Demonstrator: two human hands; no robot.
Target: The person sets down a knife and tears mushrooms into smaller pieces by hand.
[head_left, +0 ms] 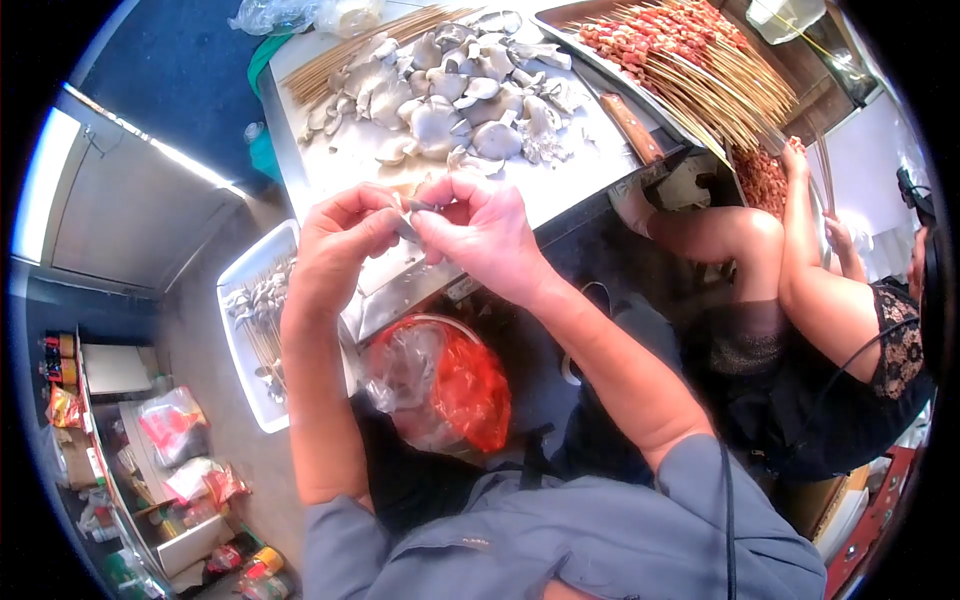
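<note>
Over the near edge of the white table [590, 190], my two hands meet fingertip to fingertip. A small grey piece of oyster mushroom [407, 229] is pinched between them. My left hand [345, 240] grips it from the left with thumb and fingers. From the other side, my right hand [482, 232] has its thumb and index finger closed on it. Just beyond lies a heap of grey oyster mushrooms [440, 120], with bare wooden skewers [310, 75] along its far left side.
A wooden-handled knife [632, 128] lies by a tray of meat skewers [690, 60]. Below left stands a white bin [237, 330] of mushroom skewers [262, 310]. A red plastic bag [470, 390] sits under the table edge. At right, another person's hand [795, 160] is near meat.
</note>
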